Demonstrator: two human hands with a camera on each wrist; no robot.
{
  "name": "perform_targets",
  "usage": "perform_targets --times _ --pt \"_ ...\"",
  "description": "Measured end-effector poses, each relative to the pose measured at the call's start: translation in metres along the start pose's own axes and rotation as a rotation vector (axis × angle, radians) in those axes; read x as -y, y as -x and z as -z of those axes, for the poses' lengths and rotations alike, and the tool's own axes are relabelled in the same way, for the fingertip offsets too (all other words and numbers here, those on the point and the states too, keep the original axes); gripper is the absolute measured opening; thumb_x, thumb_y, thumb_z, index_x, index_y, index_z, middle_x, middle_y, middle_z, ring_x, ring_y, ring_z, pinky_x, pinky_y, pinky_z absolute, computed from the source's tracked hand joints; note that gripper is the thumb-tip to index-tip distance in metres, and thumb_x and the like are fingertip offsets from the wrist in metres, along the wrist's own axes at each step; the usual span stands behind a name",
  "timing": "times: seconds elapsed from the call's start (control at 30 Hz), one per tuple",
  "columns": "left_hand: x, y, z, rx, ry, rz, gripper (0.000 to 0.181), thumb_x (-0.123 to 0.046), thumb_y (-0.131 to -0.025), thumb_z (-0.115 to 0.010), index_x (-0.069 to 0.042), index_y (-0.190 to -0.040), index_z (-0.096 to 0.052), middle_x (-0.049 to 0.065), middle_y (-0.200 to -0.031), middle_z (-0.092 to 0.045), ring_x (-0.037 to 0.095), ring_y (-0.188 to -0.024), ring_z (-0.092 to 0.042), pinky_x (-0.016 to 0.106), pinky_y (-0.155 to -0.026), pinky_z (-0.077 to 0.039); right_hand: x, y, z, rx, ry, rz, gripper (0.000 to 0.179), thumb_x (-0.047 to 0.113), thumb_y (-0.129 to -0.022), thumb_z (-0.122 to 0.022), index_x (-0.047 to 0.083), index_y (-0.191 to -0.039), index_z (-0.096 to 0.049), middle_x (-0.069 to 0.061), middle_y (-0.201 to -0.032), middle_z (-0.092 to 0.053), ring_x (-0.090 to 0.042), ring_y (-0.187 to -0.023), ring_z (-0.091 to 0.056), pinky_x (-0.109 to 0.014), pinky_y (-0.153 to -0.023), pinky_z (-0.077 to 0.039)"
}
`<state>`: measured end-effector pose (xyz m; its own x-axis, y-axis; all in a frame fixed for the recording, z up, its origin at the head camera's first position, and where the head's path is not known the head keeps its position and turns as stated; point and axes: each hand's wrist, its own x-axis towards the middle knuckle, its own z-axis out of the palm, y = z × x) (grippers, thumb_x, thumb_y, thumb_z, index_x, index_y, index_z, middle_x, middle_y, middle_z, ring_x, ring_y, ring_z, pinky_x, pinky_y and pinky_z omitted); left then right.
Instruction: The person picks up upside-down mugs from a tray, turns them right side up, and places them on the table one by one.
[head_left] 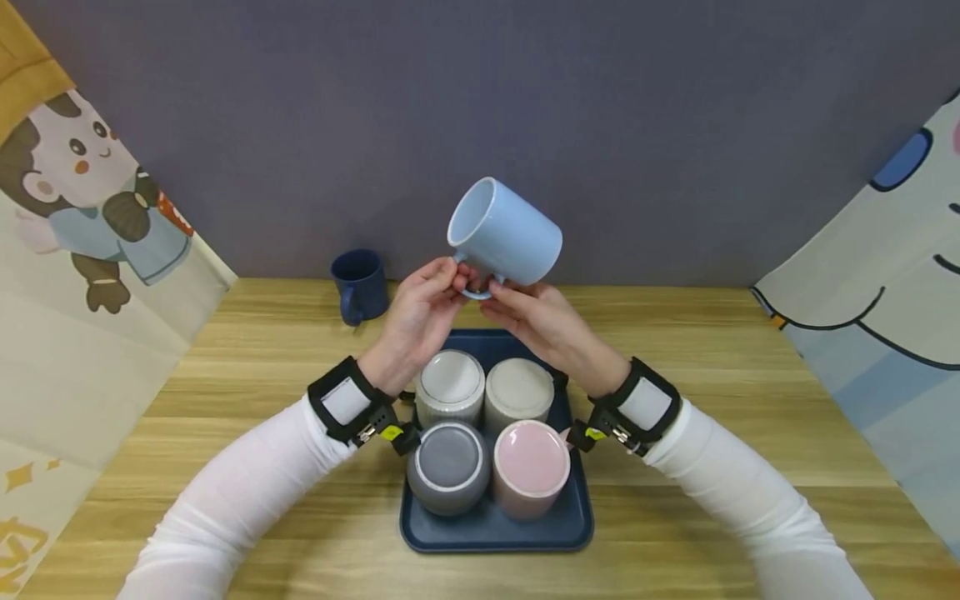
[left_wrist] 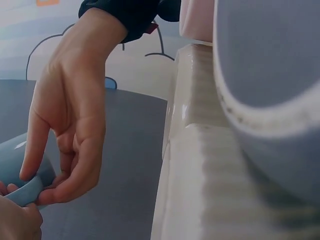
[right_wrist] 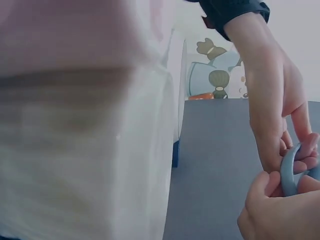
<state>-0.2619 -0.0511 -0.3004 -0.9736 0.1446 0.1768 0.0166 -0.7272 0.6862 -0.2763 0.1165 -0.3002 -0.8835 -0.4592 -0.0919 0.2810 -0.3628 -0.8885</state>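
Fingers of your left hand and your right hand pinch opposite ends of the handle of a light blue mug, held aloft at the frame's center, tilted, its mouth toward the upper left. Below, at bottom center, a ribbed white cup, a cream cup, a gray cup and a pink cup stand upside down on a navy tray. Left of center, a dark blue mug sits upright on the tabletop, off the tray. Your work appears well along: four cups placed, the light blue mug not yet set down, the dark blue one seemingly left.
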Motion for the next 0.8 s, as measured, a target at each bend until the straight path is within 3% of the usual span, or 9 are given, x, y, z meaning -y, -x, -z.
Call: perform_targets --times 0.17,0.3,0.47,0.6,0.8 --pt "-0.0004 0.0030 -0.0012 0.028 -0.011 0.006 0.035 -0.002 -0.101 -0.036 -0.007 -0.077 -0.061 0.002 -0.075 -0.058 0.013 -0.076 -0.055 0.025 -0.083 -0.043 0.0000 0.0004 -0.0020 0.004 -0.070 -0.004 0.015 0.002 -0.098 -0.044 0.006 -0.112 -0.043 -0.001 -0.102 -0.054 -0.010 -0.092 -0.063 -0.023 -0.088 -0.050" --pt "-0.0024 0.0046 -0.0020 0.044 -0.019 0.008 0.034 -0.003 -0.101 -0.037 -0.006 -0.079 -0.062 0.002 -0.075 -0.059 0.013 -0.076 -0.055 0.025 -0.084 -0.043 0.0000 0.0004 -0.0025 0.037 -0.080 0.011 0.022 0.002 -0.099 -0.041 0.007 -0.121 -0.038 -0.002 -0.108 -0.049 -0.011 -0.096 -0.061 -0.023 -0.090 -0.049" --pt "-0.0044 0.0039 -0.0031 0.064 -0.015 0.011 0.031 -0.004 -0.100 -0.039 -0.005 -0.082 -0.064 0.003 -0.078 -0.061 0.013 -0.077 -0.056 0.025 -0.084 -0.044 0.0005 -0.0002 -0.0024 0.066 -0.107 0.037 0.026 0.002 -0.100 -0.038 0.006 -0.126 -0.034 -0.003 -0.118 -0.046 -0.012 -0.106 -0.057 -0.028 -0.104 -0.040" --pt "-0.0061 0.0026 -0.0038 0.088 -0.079 0.004 0.028 -0.005 -0.100 -0.041 -0.005 -0.084 -0.065 0.003 -0.080 -0.062 0.014 -0.080 -0.057 0.025 -0.086 -0.045 0.0007 -0.0007 -0.0021 0.057 -0.158 0.049 0.024 0.003 -0.100 -0.038 0.004 -0.124 -0.037 -0.004 -0.120 -0.046 -0.013 -0.109 -0.056 -0.030 -0.110 -0.034" --pt "-0.0077 0.0026 -0.0025 0.100 -0.201 -0.024 0.026 -0.005 -0.100 -0.043 -0.006 -0.086 -0.065 0.002 -0.086 -0.061 0.013 -0.087 -0.058 0.025 -0.090 -0.047 0.0000 0.0004 0.0006 0.056 -0.184 0.088 0.036 0.004 -0.099 -0.042 0.003 -0.134 -0.034 -0.005 -0.125 -0.047 -0.012 -0.107 -0.059 -0.025 -0.099 -0.045"
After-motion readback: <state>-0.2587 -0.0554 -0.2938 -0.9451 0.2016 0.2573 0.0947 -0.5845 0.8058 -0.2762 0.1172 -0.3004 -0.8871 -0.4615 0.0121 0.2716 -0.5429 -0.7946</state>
